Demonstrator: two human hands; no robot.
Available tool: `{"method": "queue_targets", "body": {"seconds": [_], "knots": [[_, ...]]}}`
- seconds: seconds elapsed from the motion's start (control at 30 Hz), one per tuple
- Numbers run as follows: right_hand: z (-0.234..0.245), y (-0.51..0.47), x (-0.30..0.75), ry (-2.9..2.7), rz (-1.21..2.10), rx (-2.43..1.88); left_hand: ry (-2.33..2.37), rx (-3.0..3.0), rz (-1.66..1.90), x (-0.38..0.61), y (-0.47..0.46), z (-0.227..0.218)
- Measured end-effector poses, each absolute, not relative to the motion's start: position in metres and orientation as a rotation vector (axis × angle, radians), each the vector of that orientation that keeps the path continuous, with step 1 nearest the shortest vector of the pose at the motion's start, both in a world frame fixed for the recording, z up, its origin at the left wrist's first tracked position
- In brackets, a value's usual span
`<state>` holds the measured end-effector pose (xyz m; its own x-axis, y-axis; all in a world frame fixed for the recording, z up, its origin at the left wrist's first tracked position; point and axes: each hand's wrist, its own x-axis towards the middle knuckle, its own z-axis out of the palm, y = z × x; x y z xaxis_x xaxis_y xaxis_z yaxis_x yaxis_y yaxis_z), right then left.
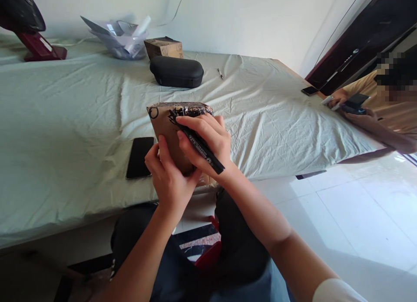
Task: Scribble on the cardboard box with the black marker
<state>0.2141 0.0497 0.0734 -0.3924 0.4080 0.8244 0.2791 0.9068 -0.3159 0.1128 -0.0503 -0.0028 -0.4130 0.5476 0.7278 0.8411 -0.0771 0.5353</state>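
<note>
One box (pixel 172 136) at the near edge of the desk (pixel 81 98), left hand (pixel 170 175) clamped on its near face and lower end. Right hand (pixel 213 139) closed round the marker (pixel 202 148), writing end at the top of the near face; can't tell if the tip touches. Progress, my read: partway. Dense black scribble (pixel 195 107) on the top face, spilling onto the near face's upper edge, plus a loop (pixel 153 113) in its upper left corner. Rest of that face, where visible, unmarked. Parts under the hands hidden, can't judge. Second box (pixel 164 48) near the wall (pixel 228 24) carries line marks too. Phone (pixel 140 158) just beside left hand
</note>
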Motion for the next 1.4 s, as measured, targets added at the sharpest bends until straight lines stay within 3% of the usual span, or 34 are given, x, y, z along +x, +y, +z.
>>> {"method": "queue_targets", "body": {"seconds": [0.83, 1.4], "knots": [[0.0769, 0.0548, 0.2174, -1.808, 0.110, -0.245, -1.948, -1.532, -1.533, 0.1106, -0.0475, -0.0027], [0.0785, 0.0481, 0.2188, -1.918, 0.119, -0.427, -1.949, -1.521, -1.507, 0.1119, -0.0471, -0.0017]]}}
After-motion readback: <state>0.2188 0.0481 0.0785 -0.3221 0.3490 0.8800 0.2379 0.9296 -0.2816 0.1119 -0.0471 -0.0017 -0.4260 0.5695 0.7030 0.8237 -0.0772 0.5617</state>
